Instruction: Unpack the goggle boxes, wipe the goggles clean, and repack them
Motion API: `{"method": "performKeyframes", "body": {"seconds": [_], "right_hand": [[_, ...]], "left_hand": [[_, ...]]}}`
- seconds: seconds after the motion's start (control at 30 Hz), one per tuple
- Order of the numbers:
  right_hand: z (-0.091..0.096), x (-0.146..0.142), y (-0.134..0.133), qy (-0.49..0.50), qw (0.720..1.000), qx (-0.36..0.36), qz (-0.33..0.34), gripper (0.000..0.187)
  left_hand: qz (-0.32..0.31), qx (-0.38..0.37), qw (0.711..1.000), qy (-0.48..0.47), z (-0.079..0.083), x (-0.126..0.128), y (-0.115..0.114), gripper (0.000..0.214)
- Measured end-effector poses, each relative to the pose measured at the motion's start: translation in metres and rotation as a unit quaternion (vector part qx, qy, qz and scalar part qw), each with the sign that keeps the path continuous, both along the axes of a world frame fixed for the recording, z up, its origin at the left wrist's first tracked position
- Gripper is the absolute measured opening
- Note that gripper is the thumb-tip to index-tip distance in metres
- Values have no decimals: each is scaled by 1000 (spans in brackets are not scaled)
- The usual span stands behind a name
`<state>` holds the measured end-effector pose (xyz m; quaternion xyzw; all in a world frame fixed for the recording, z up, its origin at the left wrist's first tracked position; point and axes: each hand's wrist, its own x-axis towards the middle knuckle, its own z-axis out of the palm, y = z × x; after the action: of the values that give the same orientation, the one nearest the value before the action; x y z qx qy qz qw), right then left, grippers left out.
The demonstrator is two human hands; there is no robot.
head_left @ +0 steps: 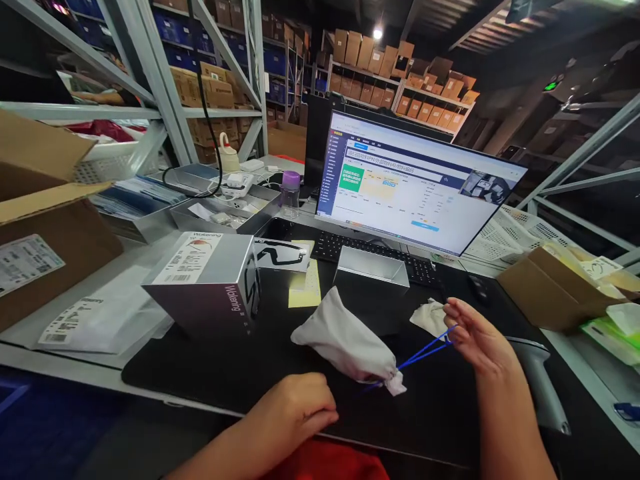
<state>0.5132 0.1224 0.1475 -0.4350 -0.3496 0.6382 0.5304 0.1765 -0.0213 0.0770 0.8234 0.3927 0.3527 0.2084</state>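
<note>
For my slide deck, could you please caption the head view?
Right hand holding the taut blue cords of a white bag, left hand nearby, before a monitor.

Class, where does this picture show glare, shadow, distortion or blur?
Head view: the ceiling lamp glares; the monitor is bright, appears skewed, probably by a wide lens, and its smallest text is too soft to read. Head view: the lower-left corner is dark and soft. Head view: the blue cord at the right hand is distinct.

"Wakening" marks the side of a silver box and its white label. A monitor displays "PN" amid Chinese characters.
</note>
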Motion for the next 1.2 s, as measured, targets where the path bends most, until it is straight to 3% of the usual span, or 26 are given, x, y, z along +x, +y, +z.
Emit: {"method": "performKeyframes", "body": {"seconds": [0.13, 0.2, 0.27, 0.33, 0.4, 0.47, 0.5, 0.53, 0.63, 0.67, 0.73, 0.83, 0.93, 1.0, 1.07, 1.13, 1.2], "right_hand": [[2, 7, -9, 83, 992, 11, -99, 29], [0, -2, -22, 61, 985, 89, -133, 38], [-6, -24, -43, -35, 967, 223, -116, 44], [-16, -52, -68, -213, 902, 374, -38, 51], [-26, -79, -92, -393, 764, 512, 18, 46], [-33, -96, -107, -471, 631, 615, 49, 38], [-35, -101, -110, -475, 597, 645, 55, 36], [-35, -103, -110, -464, 591, 658, 53, 36], [-26, -100, -97, -407, 657, 634, 29, 39], [-22, -97, -91, -395, 677, 620, 27, 39], [-13, -92, -81, -385, 700, 600, 32, 38], [-5, -87, -72, -383, 718, 581, 21, 44], [-5, -89, -68, -382, 748, 542, -8, 48], [-6, -95, -66, -362, 795, 486, -34, 42], [-5, -101, -62, -293, 859, 418, -44, 33], [-1, -109, -55, -174, 913, 366, -40, 26], [9, -119, -47, -42, 944, 325, -40, 19]], "left_hand": [[48, 21, 998, -27, 3, 1, 4, 15], [65, 32, 995, -68, 2, 6, 6, 15], [92, 51, 988, -115, 3, 13, 9, 14], [120, 86, 976, -157, 9, 21, 10, 13], [129, 126, 966, -185, 19, 28, 9, 12], [121, 158, 962, -189, 30, 35, 7, 9], [98, 171, 964, -178, 35, 37, 5, 8], [54, 178, 970, -155, 39, 39, 4, 10], [-108, 171, 978, -52, 46, 41, 3, 20], [-136, 162, 977, -31, 47, 41, 4, 21], [-133, 175, 975, -24, 48, 41, 8, 24], [-36, 312, 949, -19, 50, 46, 20, 39], [93, 392, 909, 107, 48, 57, 39, 59], [131, 379, 891, 212, 40, 60, 53, 75], [159, 365, 877, 270, 27, 55, 63, 80], [206, 335, 876, 280, 13, 38, 66, 84], [284, 279, 879, 263, 2, 17, 63, 88]]}}
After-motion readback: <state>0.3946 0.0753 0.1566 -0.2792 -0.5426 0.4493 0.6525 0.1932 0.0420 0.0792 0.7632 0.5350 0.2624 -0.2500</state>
